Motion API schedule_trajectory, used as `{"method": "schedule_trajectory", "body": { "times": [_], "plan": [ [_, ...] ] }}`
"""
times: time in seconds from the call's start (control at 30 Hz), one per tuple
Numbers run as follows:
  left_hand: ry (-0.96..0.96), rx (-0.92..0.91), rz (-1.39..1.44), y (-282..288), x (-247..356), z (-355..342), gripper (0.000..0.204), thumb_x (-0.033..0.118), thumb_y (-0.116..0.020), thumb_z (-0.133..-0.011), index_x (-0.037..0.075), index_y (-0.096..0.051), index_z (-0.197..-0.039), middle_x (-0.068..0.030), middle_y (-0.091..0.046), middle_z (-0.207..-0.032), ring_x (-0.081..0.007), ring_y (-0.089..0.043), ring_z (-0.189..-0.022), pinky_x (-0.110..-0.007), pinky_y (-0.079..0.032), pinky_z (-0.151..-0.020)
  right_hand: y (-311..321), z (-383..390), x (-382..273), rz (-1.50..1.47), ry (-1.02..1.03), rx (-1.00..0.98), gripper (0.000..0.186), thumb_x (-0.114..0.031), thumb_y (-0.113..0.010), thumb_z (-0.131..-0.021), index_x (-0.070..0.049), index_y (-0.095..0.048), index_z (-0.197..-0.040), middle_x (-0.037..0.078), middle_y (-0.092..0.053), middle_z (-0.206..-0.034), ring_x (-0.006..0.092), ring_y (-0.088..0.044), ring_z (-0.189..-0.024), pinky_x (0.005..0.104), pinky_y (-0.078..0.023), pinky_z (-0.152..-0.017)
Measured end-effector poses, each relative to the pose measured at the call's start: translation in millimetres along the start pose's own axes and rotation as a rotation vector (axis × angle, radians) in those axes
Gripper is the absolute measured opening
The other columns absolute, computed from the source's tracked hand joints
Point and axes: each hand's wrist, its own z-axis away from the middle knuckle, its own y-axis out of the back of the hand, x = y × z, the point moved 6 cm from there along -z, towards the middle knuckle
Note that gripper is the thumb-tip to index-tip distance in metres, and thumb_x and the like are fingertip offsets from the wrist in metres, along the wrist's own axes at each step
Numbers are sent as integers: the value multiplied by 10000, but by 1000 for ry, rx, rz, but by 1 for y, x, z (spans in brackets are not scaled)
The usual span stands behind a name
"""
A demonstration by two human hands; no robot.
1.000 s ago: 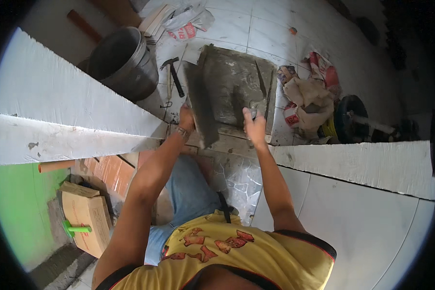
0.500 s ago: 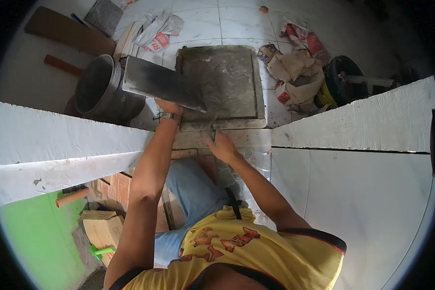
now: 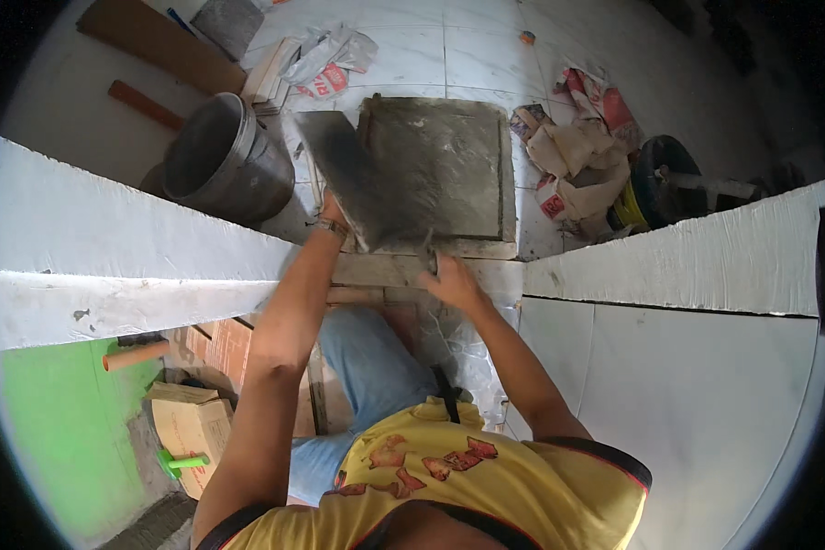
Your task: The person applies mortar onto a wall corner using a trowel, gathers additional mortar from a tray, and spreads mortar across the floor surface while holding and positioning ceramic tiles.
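Note:
A flat rectangular tile (image 3: 339,163), its upward face coated dark grey, is tilted over the left part of a shallow square tray of wet cement (image 3: 511,183). My left hand (image 3: 333,209) grips the tile from beneath at its left edge, most fingers hidden under it. At the tray's near edge my right hand (image 3: 454,282) is closed round a thin dark tool (image 3: 428,240), which looks like a small trowel; its blade is largely hidden or blurred. The tile's lower end lies close to this tool.
A tall grey bucket (image 3: 270,174) stands left of the tray. Crumpled cement bags (image 3: 587,174) and a dark bucket (image 3: 655,170) with a yellow band lie to the right. White ledges (image 3: 687,243) flank the opening on both sides. Cut tiles (image 3: 270,73) are stacked at far left.
The tile has swung to a steeper slant, its lower end coming nearer to me. My right hand and its tool have shifted slightly right in the view, which has itself moved a little.

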Motion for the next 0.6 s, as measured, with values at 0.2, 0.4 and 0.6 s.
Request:
{"method": "schedule_trajectory", "body": {
  "times": [0.2, 0.4, 0.6],
  "plan": [
    [204, 115, -211, 13, -16, 13, 422, 320, -436, -1025, 22, -556, -1300, -147, -629, -1265, -334, -595, -1156, -471, -501, -975, 15, -35, 25, -82, -181, 75, 559, -353, -652, -867, 77, -555, -1211, 328, -644, -1088, 466, -634, -1022, 503, -495, -907],
    [-158, 346, -68, 8, -15, 7, 372, 237, -493, -1006, -15, -562, -1270, -164, -641, -1240, -330, -620, -1118, -461, -521, -942, 9, 5, -41, 45, -73, 77, 608, -354, -643, -902, 94, -451, -1266, 329, -642, -1056, 479, -639, -970, 510, -502, -865],
    [-406, 495, 72, -30, -4, -14, 358, 255, -488, -992, 31, -588, -1254, -119, -641, -1257, -313, -621, -1121, -454, -512, -945, -11, 12, -44, -144, -125, 210, 543, -341, -631, -920, 95, -457, -1192, 332, -632, -1020, 489, -631, -967, 517, -500, -853]
  ]
}}
